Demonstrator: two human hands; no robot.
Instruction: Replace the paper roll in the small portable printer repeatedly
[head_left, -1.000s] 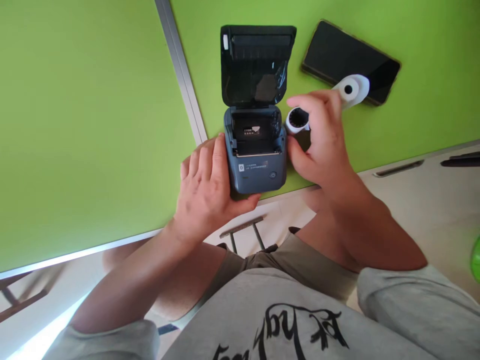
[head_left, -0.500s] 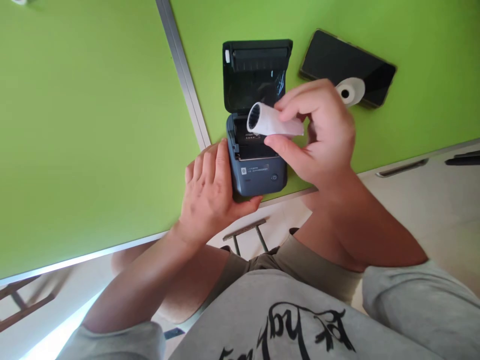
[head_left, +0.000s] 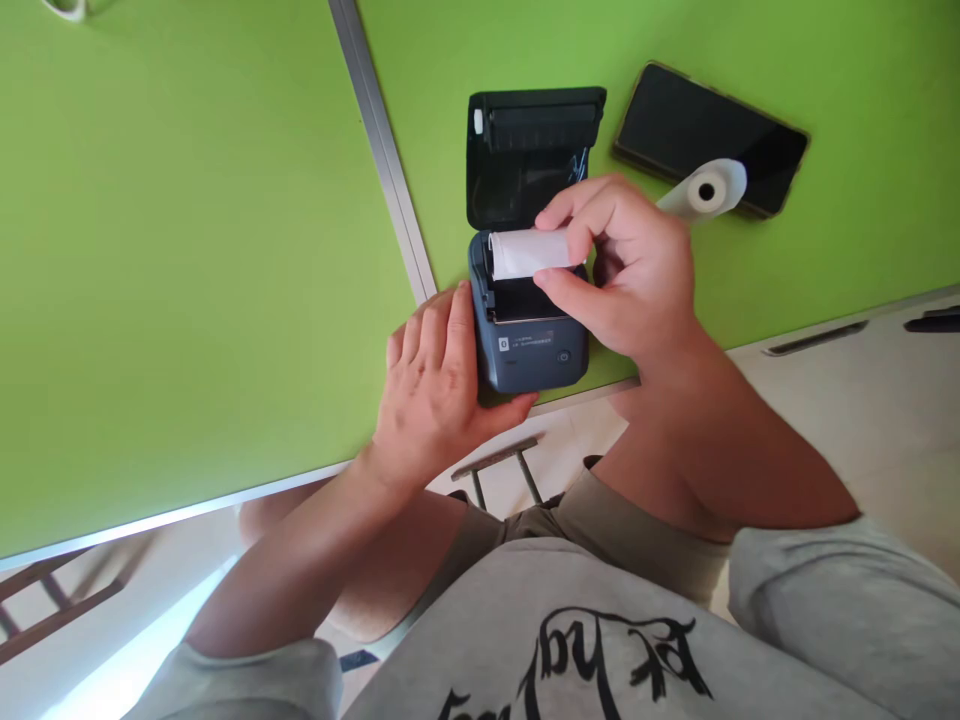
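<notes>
A dark blue label printer point(head_left: 536, 365) lies on the green table with its black lid point(head_left: 529, 155) swung up and back. My left hand point(head_left: 431, 385) grips its near left corner, fingers along the left side and thumb across the front. Between the thumb and fingers of my right hand point(head_left: 637, 265) is a small white paper roll point(head_left: 529, 254). The roll lies crosswise at the rear of the printer's uncovered bay, its right end hidden by my fingers. Whether it touches the bay floor I cannot tell.
To the right lies a black phone point(head_left: 712, 130). Another white paper roll point(head_left: 724, 187), with a strip unrolled, overlaps its near edge. A metal seam point(head_left: 386, 150) crosses the green table point(head_left: 187, 250), whose front edge runs just above my legs. A white ring-like thing point(head_left: 71, 8) shows at the top left.
My right hand has lowered the paper roll into the printer bay and levelled it, so its hollow end no longer faces me. The left hand stays on the printer. The view has shifted slightly.
</notes>
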